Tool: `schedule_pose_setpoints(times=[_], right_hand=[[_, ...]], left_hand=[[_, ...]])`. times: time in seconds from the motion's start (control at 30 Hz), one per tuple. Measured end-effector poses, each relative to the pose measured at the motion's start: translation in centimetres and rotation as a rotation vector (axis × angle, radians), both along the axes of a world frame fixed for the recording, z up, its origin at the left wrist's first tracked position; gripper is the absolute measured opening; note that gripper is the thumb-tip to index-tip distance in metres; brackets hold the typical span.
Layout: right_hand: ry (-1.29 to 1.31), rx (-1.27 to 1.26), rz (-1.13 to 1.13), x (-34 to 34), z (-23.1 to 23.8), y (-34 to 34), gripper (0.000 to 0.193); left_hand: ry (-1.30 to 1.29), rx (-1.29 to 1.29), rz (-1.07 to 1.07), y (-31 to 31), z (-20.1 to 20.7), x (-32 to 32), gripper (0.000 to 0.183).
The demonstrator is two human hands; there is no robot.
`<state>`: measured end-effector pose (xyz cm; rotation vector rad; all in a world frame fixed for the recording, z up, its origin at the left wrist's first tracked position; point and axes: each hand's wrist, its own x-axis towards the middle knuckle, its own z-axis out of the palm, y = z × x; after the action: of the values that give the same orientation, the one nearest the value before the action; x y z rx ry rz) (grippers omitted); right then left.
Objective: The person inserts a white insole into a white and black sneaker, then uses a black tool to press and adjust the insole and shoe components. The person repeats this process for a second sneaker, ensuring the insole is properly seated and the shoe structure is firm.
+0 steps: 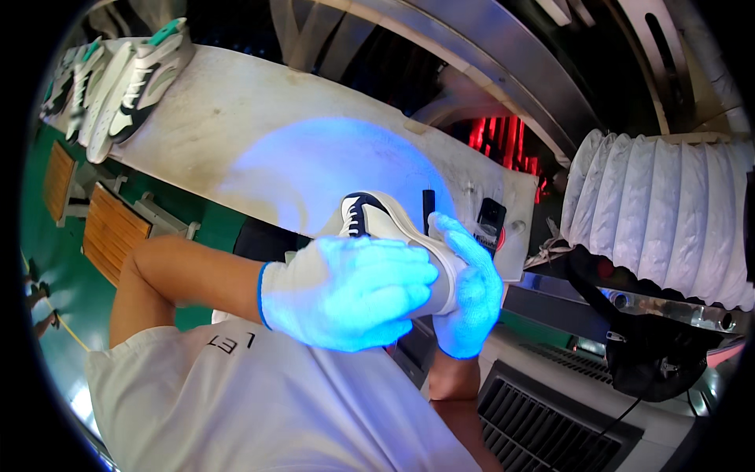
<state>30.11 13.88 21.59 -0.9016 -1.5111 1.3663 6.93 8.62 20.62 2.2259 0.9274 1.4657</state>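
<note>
A white sneaker with dark navy panels and white laces is tilted between my two hands, its toe pointing up toward the table. My left hand, in a white knit glove, lies across the near side of the shoe with its fingers together and pressed against it. On the shoe's right, my gloved right hand cups the heel and sole edge, thumb raised along the sole. Blue light falls on both gloves and the shoe. The left palm and part of the upper are hidden.
Several sneakers stand at the far left of the pale worktable. A black rod-like item and a dark phone-like device are just beyond my right hand. At right are a white ribbed duct and a black bag.
</note>
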Motion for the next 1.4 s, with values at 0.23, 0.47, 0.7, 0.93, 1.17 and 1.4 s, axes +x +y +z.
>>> schedule_pose_setpoints(times=[0.23,0.47,0.7,0.93,1.17,1.4], right_hand=[[-0.407,0.209,0.062,0.0,1.6,-0.6,0.04],[0.103,0.257,0.01,-4.2,-4.1,-5.8,0.102],[-0.918,0.818,-0.528,-1.4,-15.6,6.1,0.075],[-1.08,0.535,-0.26,-0.2,-19.2,8.3,0.054],[0.696,-0.395,-0.023,-9.8,-3.6,6.8,0.028],[1.184,-0.474,0.196,-16.6,-5.5,7.9,0.048]], left_hand=[[0.065,0.171,0.006,-0.4,-1.6,-0.4,0.034],[-0.3,-0.409,0.052,-1.0,0.1,-9.2,0.138],[0.085,-0.453,0.38,-5.2,-0.5,-9.0,0.131],[0.334,-0.614,0.423,-4.5,1.8,-9.5,0.126],[0.492,-0.64,0.489,-2.8,3.9,-7.6,0.114],[0.516,-0.579,0.59,-2.1,3.9,-5.5,0.109]])
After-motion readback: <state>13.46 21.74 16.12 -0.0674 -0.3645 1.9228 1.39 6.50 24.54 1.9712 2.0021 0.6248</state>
